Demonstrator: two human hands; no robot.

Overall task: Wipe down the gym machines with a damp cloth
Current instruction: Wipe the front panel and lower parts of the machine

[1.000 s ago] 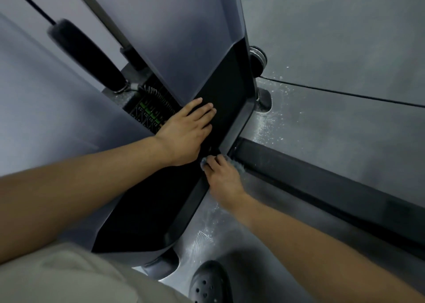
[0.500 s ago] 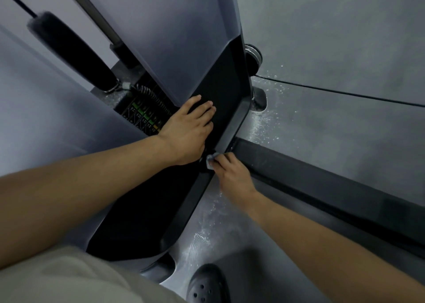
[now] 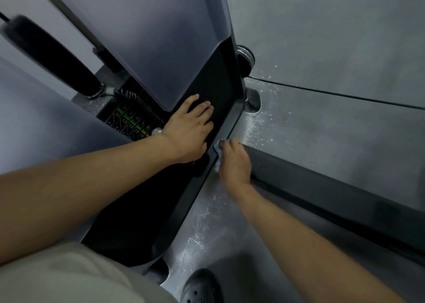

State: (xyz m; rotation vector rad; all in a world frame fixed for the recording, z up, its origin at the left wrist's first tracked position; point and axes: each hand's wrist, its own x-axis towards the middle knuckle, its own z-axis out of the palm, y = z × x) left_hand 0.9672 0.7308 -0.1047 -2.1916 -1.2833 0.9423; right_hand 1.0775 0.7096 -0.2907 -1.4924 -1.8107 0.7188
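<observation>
While left hand lies straight-fingered on machine panel, right hand grips cloth, fingers curled

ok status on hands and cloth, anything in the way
Left hand flat on black panel. Right hand grips cloth against the panel's rim. Nothing seen blocking the rim.
</observation>
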